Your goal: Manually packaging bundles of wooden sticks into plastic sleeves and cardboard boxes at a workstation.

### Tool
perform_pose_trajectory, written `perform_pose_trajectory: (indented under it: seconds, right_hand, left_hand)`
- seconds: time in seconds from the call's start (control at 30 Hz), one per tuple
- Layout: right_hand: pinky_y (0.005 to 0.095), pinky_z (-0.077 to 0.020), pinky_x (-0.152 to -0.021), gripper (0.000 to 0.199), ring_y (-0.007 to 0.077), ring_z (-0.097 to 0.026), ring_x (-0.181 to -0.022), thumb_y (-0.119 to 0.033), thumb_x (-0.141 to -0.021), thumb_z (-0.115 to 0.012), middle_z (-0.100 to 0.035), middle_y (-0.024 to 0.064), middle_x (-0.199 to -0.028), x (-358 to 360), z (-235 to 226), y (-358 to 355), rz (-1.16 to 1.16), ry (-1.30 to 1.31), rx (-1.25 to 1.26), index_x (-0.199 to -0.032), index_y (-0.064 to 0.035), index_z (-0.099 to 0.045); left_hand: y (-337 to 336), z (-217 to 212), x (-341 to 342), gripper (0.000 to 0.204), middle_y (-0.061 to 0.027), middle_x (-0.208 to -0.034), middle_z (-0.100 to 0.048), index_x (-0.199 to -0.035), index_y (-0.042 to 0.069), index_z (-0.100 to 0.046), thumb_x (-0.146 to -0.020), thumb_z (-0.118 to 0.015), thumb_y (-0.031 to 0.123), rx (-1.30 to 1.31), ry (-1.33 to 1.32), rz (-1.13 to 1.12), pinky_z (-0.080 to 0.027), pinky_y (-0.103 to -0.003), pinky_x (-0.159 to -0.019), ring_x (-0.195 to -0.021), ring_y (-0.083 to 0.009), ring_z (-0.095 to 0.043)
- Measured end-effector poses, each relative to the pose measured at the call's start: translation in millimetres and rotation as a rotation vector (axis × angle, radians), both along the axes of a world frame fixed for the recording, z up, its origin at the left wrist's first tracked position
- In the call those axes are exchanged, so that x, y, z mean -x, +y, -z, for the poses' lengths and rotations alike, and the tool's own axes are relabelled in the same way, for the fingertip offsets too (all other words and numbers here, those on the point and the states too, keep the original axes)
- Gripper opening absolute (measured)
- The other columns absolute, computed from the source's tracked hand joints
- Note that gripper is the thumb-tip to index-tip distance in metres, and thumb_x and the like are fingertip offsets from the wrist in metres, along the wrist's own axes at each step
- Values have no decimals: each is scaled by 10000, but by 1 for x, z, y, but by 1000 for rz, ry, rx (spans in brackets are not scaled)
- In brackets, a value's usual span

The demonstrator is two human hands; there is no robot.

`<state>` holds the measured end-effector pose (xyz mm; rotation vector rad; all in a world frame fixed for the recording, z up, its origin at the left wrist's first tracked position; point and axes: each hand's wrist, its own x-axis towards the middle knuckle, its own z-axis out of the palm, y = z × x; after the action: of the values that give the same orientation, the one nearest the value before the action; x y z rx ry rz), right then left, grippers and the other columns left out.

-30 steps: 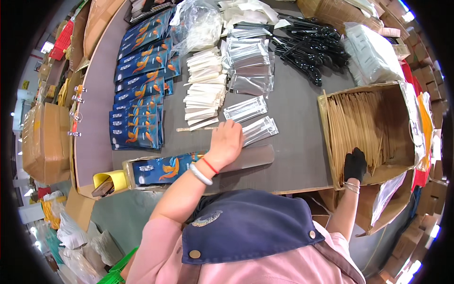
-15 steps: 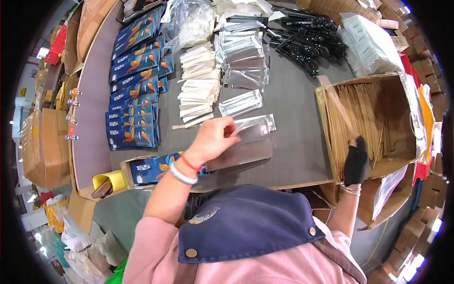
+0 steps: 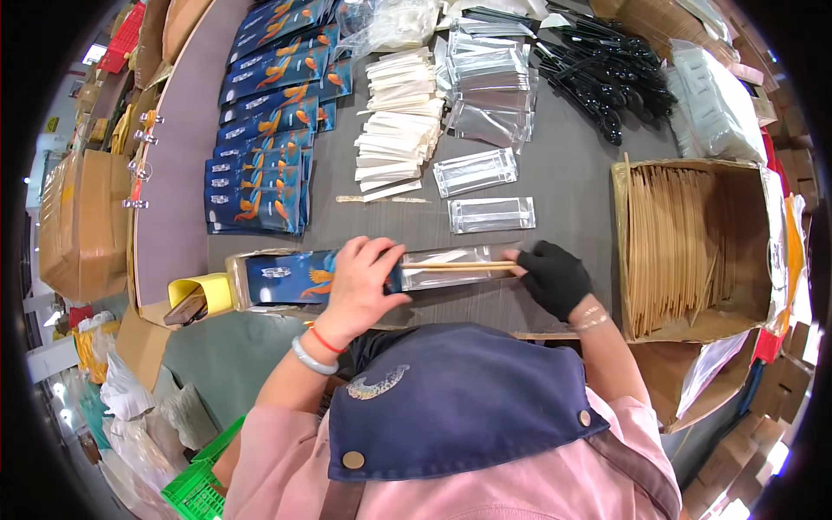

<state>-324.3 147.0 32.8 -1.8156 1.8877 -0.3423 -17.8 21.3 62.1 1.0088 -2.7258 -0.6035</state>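
Note:
My left hand (image 3: 364,282) lies across the right end of a blue printed pouch (image 3: 290,277) in a low cardboard box. Its fingers are at the pouch's upper edge and its thumb at the lower, gripping the mouth. My right hand (image 3: 555,277), in a black glove with bare fingertips, pinches the right ends of thin wooden chopsticks (image 3: 472,266). They lie level, their left tips at the pouch mouth. Beneath them is a clear packet with white contents (image 3: 451,255). Another clear packet (image 3: 492,215) lies just beyond.
A cardboard box of wooden chopsticks (image 3: 685,243) stands at right. Further back are blue pouches (image 3: 260,186), white paper strips (image 3: 397,130), clear packets (image 3: 490,87), black spoons (image 3: 607,74) and a wrapped white stack (image 3: 715,100). A yellow holder (image 3: 204,295) sits at the left front.
My right hand has come left from the chopstick box, bringing chopsticks to the pouch. My left hand has moved from a clear packet down onto the pouch mouth. The view has shifted slightly.

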Motion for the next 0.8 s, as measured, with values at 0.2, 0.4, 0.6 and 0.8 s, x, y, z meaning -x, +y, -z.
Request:
perform_pose_trajectory:
  seconds: [0.2,0.4,0.6,0.8]
  right_hand:
    - [395,-517,-715,142,294,-624,-776,-154,-842,-698,-640,103,-893,-12,18,-19,78,-118,381,-969,-93,-718]
    - [344,-518,-753,170,212,-641,-831,-62,-835,-698,-620,94,-879,-79,30,-37,219,-547,248,-979,-49,-609]
    - [350,-529,-736,243,225,-655,-840,-57,-780,-756,-607,100,-887,-45,-11,-28,387,-337,186,-937,-21,-573]
    - [359,-504,-747,331,251,-612,-847,-65,-756,-764,-584,120,-971,-101,2,-51,107,-805,150,-1030,-40,-581]
  left_hand:
    - [7,4,33,787,-80,-1188,-566,-1240,63,-588,-524,-885,200,17,28,28,-391,-446,-979,-1128,-317,-493]
    - [6,12,41,760,-89,-1186,-561,-1235,36,-576,-550,-869,184,35,35,51,-406,-433,-949,-1116,-306,-498]
    - [6,14,37,774,-87,-1187,-571,-1241,33,-576,-540,-872,176,1,66,31,-410,-432,-952,-1116,-304,-504]
    - [0,13,43,792,-88,-1168,-570,-1261,47,-571,-537,-869,167,30,56,60,-410,-439,-955,-1124,-296,-505]
